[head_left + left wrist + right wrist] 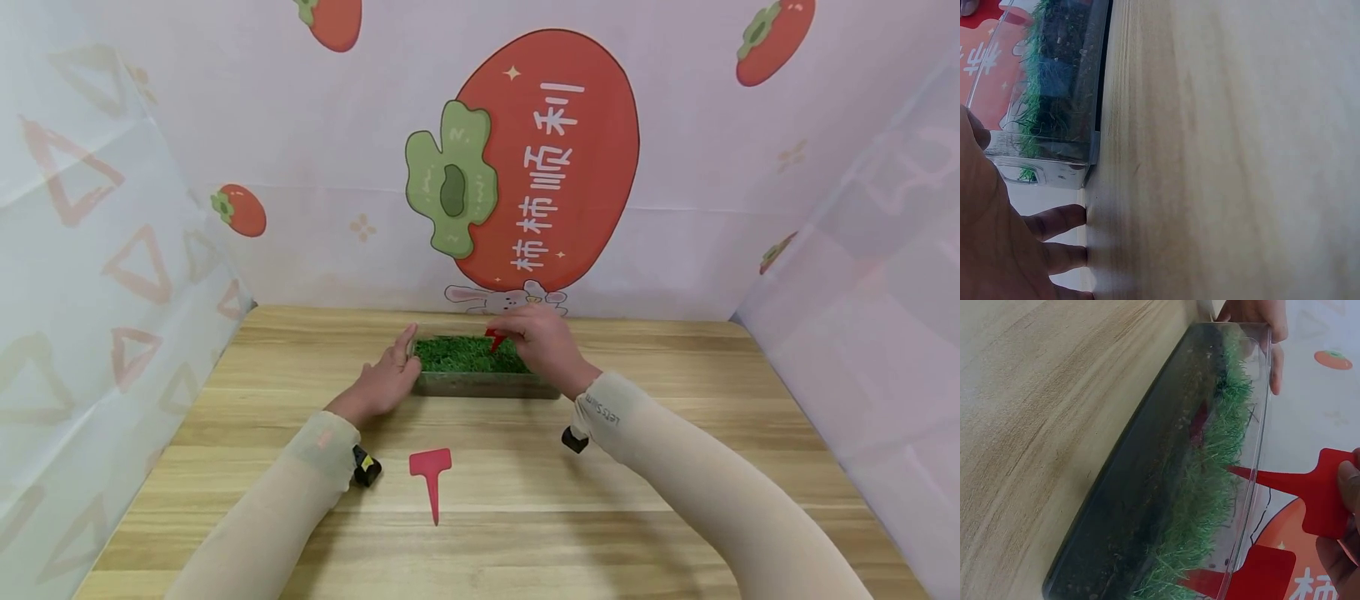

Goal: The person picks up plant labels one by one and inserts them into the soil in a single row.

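From the head view, the left hand (386, 379) lies against the left end of a clear box (487, 386) planted with grass (450, 356), fingers spread and fairly straight, touching it rather than wrapped round. The right hand (546, 343) leans over the grass, pinching a red marker (497, 337). A pinkish marker (431, 462) lies flat on the table (675, 467), well in front of the box; a dragging forearm could sweep it aside.

From the left wrist, the thumb touches the box's upper edge while three parted fingers reach down past the end wall, apart from it. That looks like a light brace to me: a hard sideways push on the marker might slide the box.

From the right wrist, thumb and fingertips nip the marker's broad head, and its thin stem slants across the rim into the grass. Pushed at that slant, it could bend or snag. A second red marker (1263, 574) has its stem in the grass nearby, so a careless knuckle may knock it. Blades hide the held tip; I cannot tell its depth, and a shallow one would probably topple once released.
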Tool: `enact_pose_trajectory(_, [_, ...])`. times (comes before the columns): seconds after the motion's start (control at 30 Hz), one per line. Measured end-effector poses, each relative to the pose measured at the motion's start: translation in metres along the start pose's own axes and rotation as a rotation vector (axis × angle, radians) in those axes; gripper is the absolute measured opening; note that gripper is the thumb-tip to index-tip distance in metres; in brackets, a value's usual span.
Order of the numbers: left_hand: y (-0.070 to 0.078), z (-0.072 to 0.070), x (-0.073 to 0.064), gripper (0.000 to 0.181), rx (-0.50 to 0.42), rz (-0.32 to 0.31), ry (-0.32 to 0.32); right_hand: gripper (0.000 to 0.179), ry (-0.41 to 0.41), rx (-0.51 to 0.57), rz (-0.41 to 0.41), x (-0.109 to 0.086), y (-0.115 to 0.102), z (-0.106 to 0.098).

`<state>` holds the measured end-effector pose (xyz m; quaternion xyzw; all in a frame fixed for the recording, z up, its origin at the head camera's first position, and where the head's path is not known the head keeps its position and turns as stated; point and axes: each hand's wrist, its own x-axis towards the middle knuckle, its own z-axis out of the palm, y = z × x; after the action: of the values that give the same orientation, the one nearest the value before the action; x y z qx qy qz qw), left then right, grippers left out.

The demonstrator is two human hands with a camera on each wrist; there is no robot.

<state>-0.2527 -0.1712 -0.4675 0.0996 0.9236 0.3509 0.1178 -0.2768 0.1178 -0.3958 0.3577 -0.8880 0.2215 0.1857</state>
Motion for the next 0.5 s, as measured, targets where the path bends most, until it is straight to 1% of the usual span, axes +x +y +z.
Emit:
enact_pose_trajectory(0.23, [0.001,0.0,0.0,0.062,-0.011,0.0,0.009,0.032,-0.038,-0.012,0.046,0.003,0.002,0.005])
enact_pose_trajectory(0.4, [0.001,-0.001,0.0,0.063,-0.011,0.0,0.005,0.03,-0.04,-0.05,0.05,0.004,0.005,0.012])
enact_pose_trajectory(0.5, [0.001,-0.001,0.0,0.063,-0.009,-0.001,0.004,0.028,-0.058,-0.074,0.049,0.004,0.007,0.016])
